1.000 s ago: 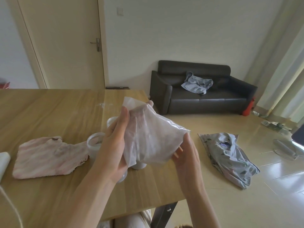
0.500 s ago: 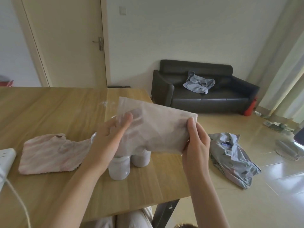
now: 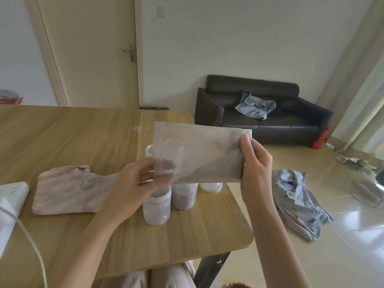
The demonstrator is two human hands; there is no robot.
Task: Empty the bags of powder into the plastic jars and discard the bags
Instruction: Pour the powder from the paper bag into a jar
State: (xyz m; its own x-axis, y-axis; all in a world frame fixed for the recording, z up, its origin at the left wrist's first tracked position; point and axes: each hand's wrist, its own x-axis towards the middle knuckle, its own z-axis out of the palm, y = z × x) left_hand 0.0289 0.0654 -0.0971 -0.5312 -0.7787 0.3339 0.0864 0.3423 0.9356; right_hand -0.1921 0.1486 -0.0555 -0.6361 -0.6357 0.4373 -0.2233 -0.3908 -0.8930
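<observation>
I hold a translucent plastic bag point(image 3: 203, 154) stretched flat and sideways above the jars, with brownish-grey powder lying in its lower right part. My left hand point(image 3: 133, 183) pinches the bag's left end. My right hand point(image 3: 254, 163) grips its right end. Below the bag several clear plastic jars stand on the wooden table point(image 3: 72, 138): a front jar point(image 3: 156, 208) with pale powder, a second jar point(image 3: 184, 197) holding darker powder, a third jar point(image 3: 211, 186) behind to the right, and one jar point(image 3: 164, 148) seen through the bag.
A pink striped cloth point(image 3: 68, 190) lies left of the jars. A white power strip point(image 3: 10, 196) with its cable sits at the table's left edge. The table's right edge runs close to the jars. Grey clothes point(image 3: 299, 202) lie on the floor; a dark sofa point(image 3: 259, 113) stands beyond.
The bag went from crumpled between my hands to pulled flat and lifted higher. My left hand slid down to its lower left corner. More jars show beneath it.
</observation>
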